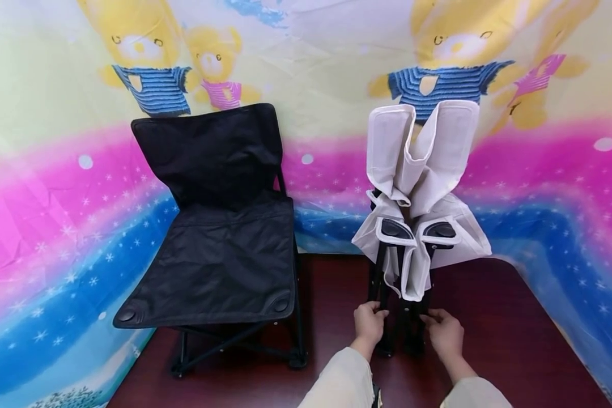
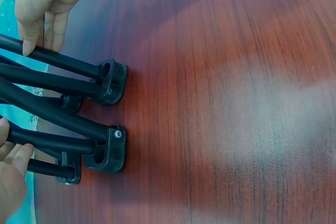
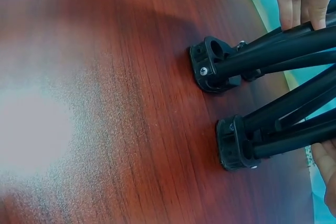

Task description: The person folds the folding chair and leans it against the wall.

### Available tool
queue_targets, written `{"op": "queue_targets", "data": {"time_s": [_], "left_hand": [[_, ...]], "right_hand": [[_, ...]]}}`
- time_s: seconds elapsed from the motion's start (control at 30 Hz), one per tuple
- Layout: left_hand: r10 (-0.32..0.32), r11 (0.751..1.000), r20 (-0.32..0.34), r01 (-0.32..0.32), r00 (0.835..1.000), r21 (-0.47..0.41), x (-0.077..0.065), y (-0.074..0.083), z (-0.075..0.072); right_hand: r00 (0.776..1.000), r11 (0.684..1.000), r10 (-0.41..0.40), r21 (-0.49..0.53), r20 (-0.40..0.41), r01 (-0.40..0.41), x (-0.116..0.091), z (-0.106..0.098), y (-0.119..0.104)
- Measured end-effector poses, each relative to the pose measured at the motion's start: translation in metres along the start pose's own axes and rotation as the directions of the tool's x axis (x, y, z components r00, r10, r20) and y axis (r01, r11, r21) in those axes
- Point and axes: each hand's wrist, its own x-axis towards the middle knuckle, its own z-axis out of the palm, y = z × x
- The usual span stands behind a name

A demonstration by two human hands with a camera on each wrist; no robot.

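Nearest us, light sleeves (image 1: 336, 381) run up to our 2 hands, which are apart, one each side of the folded chair. Our L hand (image 1: 370, 323) pinches a blk leg tube (image 2: 55, 141) low on the L side, thumb & fingers round it; our R hand (image 1: 445, 334) does the same on the R side. Tubes end in blk plastic feet (image 3: 231, 142) w/ screws, standing on the dk red-brown table (image 1: 494, 340). Above our hands, the white folded chair (image 1: 446, 153) stands upright on the table's R half, fabric creased & bunched btwn its legs. To its L, well apart, we see an unfolded blk chair (image 1: 224, 266). Behind both: a printed backdrop (image 1: 331, 170) w/ bears (image 1: 438, 45) & snowflakes.
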Motion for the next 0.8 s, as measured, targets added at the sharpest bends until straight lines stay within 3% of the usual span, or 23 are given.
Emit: {"op": "queue_targets", "data": {"time_s": [0.13, 0.2, 0.37, 0.57, 0.7, 0.8], "left_hand": [[-0.086, 0.991, -0.037, 0.081, 0.996, -0.109, 0.002, -0.001, 0.003], [-0.118, 0.984, -0.077, 0.106, 0.99, -0.141, 0.002, -0.001, 0.005], [-0.125, 0.991, -0.173, 0.114, 0.977, -0.074, 0.002, 0.004, 0.01], [-0.117, 0.993, -0.205, 0.119, 0.972, -0.005, 0.004, 0.006, 0.013], [-0.099, 0.993, -0.227, 0.11, 0.969, 0.033, 0.009, 0.007, 0.013], [-0.125, 0.992, -0.236, 0.124, 0.964, -0.016, 0.012, 0.005, 0.014]], "right_hand": [[0.998, 0.999, -0.012, -0.045, -0.059, 0.009, 0.019, 0.025, 0.055], [0.997, 0.999, -0.013, -0.049, -0.076, 0.009, 0.025, 0.032, 0.072], [0.992, 0.998, 0.047, -0.036, -0.12, -0.052, 0.025, 0.036, 0.071], [0.977, 0.992, 0.074, -0.09, -0.199, -0.093, 0.024, 0.037, 0.058], [0.976, 0.992, 0.127, 0.003, -0.179, -0.129, 0.028, 0.042, 0.054], [0.978, 0.98, 0.164, 0.13, -0.128, -0.147, 0.03, 0.046, 0.055]]}}
